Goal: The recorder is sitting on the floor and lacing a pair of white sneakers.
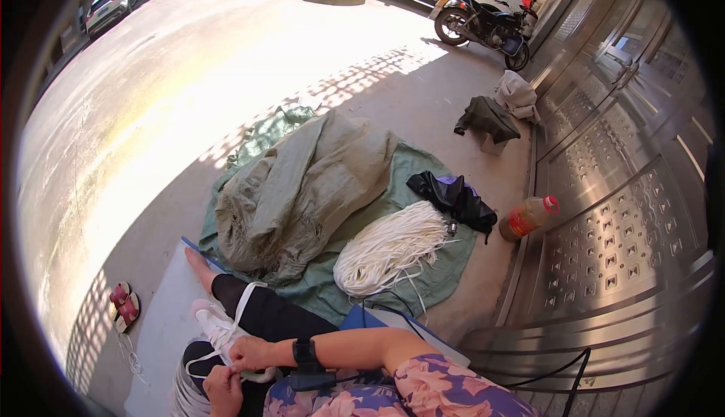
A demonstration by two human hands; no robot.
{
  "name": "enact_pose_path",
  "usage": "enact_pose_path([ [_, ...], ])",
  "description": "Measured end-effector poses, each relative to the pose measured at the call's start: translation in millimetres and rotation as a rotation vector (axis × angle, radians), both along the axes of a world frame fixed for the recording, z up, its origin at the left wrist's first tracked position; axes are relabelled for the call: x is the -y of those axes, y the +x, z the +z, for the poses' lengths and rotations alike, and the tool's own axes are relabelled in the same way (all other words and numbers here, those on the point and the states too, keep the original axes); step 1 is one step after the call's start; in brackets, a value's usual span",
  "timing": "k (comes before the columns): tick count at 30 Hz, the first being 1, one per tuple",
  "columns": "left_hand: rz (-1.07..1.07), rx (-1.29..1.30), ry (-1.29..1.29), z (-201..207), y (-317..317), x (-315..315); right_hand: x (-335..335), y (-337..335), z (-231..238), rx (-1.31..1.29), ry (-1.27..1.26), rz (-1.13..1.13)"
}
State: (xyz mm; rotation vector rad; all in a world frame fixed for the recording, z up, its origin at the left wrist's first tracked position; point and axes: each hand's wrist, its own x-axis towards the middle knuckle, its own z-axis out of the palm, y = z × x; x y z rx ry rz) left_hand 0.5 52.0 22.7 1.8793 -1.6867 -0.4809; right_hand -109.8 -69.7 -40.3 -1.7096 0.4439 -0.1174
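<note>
A white-and-pink lace-up shoe (214, 323) rests in my lap, with white shoelaces (243, 304) looping out of it over my black trouser leg. My right hand (251, 353), coming across from the right with a black band on its wrist, is closed in a pinch at the shoe's near end. Just below it, my left hand (223, 392) is closed too, its fingertips meeting those of the right. A white lace runs at the fingers of both hands; its end is hidden. To the right, a big bundle of white laces (393, 249) lies on a green cloth (423, 162).
A large beige-green sack (310, 183) covers much of the cloth. Beside the bundle lies a black bag (457, 202). A red-capped bottle (529, 218) stands by the metal door (604, 243). Red sandals (124, 307) sit left of the pale mat (162, 326). A motorcycle (487, 24) is parked beyond.
</note>
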Motion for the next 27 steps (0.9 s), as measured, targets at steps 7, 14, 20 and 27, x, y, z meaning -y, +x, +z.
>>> enact_pose_path([
  [7,0.033,0.264,-0.105,-24.8,-7.4,46.5,34.4,-31.0,14.5,0.094,-0.680,-0.391],
  [14,0.055,0.432,-0.016,-31.4,-3.0,32.2,32.1,-19.5,-0.2,0.151,-0.547,-0.284],
  [20,0.115,0.444,-0.003,-36.1,-0.6,31.4,31.8,-19.1,-6.8,0.224,-0.556,-0.237],
  [27,0.124,0.424,-0.001,-46.8,0.4,35.1,36.3,-16.8,-9.8,0.271,-0.652,-0.219],
])
